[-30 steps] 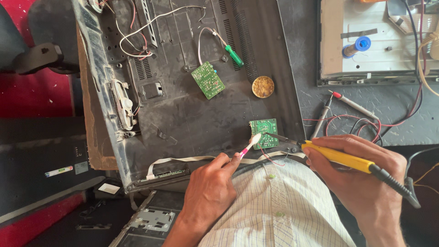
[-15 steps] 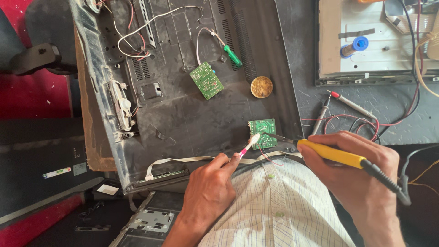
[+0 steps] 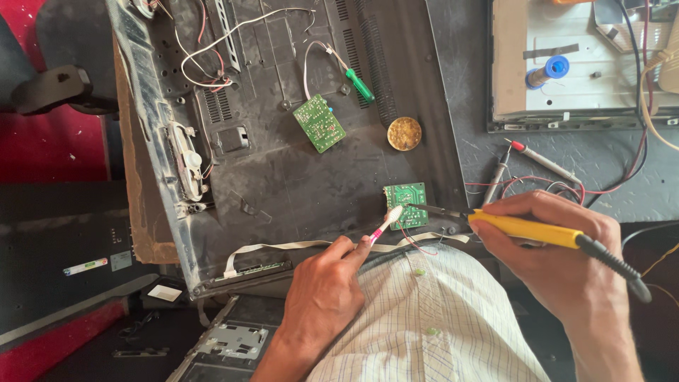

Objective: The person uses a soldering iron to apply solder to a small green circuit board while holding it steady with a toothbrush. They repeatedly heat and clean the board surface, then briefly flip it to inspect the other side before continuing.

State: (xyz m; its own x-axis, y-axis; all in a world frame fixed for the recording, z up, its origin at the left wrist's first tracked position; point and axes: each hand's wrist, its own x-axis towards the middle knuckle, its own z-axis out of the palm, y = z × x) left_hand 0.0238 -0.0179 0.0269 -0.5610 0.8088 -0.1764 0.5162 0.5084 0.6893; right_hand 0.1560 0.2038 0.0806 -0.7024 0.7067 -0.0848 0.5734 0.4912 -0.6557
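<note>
On the near edge of the black back panel (image 3: 297, 177), right in front of the person's checked shirt (image 3: 424, 318), sits a small green circuit board (image 3: 406, 205), and both hands are on it. The left hand (image 3: 322, 297) has its grip pinched on a pink-handled toothbrush (image 3: 385, 225), white bristle head touching the board's left side. The right hand (image 3: 559, 255) wraps its grip tight round a yellow soldering iron (image 3: 530, 230), dark tip reaching in from the right and meeting the board's upper edge. Red wires trail from the board toward the shirt. Further up the panel lies a second green board (image 3: 320, 124) with a green-handled tool (image 3: 358, 85) just beside it, and a round tin of brownish paste (image 3: 404, 134) sits between the two boards. Over on the grey tabletop (image 3: 608, 163), red-tipped meter probes (image 3: 537, 159) lie near the right hand
</note>
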